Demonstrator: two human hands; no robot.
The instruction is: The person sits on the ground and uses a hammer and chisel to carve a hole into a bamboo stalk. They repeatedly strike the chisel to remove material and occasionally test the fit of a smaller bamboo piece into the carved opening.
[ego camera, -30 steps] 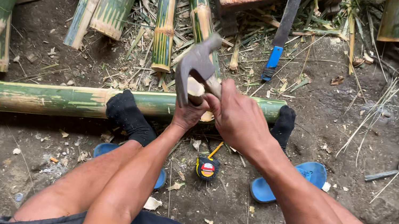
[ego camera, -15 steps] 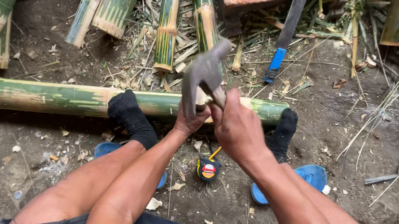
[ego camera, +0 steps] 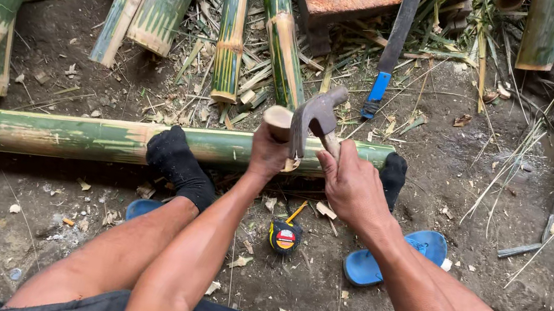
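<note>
On the dirt ground, our left hand (ego camera: 268, 153) wraps a short bamboo peg (ego camera: 278, 123); at its 3 o'clock, our right hand (ego camera: 354, 187) grips a hammer (ego camera: 315, 115) over the long bamboo pole (ego camera: 85, 135).

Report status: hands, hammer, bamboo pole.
Left hand grips short peg upright on the pole. Right hand holds hammer, head beside peg top. Socked feet brace pole. Tape measure lies below, clear.

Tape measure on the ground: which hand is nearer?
Left, marginally. The left hand grips a short wooden peg above and slightly left of the tape measure; the right hand, holding the hammer, is above-right.
</note>
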